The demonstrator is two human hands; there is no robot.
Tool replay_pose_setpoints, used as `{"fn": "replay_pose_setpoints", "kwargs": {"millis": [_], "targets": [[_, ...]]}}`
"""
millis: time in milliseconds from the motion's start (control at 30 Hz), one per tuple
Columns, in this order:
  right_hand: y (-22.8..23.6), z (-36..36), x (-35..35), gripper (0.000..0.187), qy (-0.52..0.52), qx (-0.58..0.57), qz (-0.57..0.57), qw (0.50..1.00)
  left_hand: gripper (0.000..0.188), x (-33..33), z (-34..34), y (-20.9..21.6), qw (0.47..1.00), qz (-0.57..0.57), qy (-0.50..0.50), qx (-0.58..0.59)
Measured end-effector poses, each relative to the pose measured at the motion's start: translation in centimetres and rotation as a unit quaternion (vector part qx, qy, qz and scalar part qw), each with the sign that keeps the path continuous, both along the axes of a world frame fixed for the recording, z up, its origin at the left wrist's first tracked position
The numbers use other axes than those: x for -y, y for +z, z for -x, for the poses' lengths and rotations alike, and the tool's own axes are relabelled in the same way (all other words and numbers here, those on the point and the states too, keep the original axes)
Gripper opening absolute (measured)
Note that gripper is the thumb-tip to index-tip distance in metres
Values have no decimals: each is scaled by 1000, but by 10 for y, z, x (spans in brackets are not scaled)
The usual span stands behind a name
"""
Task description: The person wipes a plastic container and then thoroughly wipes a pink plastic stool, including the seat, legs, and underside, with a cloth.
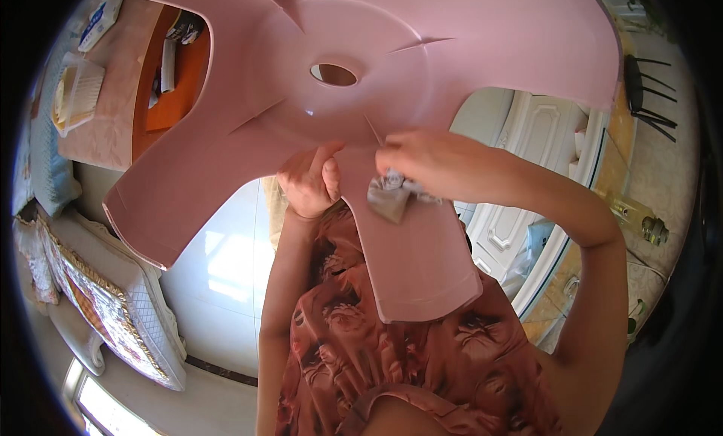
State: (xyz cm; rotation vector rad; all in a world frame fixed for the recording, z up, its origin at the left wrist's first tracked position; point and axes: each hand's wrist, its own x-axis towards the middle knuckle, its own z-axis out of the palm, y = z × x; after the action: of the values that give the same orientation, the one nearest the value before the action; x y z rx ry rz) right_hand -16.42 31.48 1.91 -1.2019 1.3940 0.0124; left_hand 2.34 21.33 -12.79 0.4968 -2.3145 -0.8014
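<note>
A large pink plastic stool [419, 259] is held up before me, its hollow underside facing me. Its splayed legs spread out, and an oval hole goes through the middle of the seat. My left hand [310, 181] is closed on the stool's edge, beside the leg that points toward my body, with the thumb and index finger showing on the inner face. In my right hand [433, 161] is a crumpled grey cloth [390, 198], pressed against the inside of that same leg. The right fingertips are partly hidden and the cloth is slightly blurred.
A table with an orange-brown shelf [169, 97] and a clear plastic container [79, 93] stands at left. A cushioned seat [128, 308] is below it. At right are a white panelled cabinet [520, 187], a black router [640, 86] and a glass bottle [640, 218].
</note>
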Motion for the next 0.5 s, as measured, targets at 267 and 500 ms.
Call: {"fn": "replay_pose_setpoints", "kwargs": {"millis": [267,500], "targets": [[29,-6,-24,16,53,293,137,945,30,6,4,2,1000,10,-2,9],[-47,26,-18,19,78,-222,245,940,29,4,14,6,1000,14,-5,0]]}}
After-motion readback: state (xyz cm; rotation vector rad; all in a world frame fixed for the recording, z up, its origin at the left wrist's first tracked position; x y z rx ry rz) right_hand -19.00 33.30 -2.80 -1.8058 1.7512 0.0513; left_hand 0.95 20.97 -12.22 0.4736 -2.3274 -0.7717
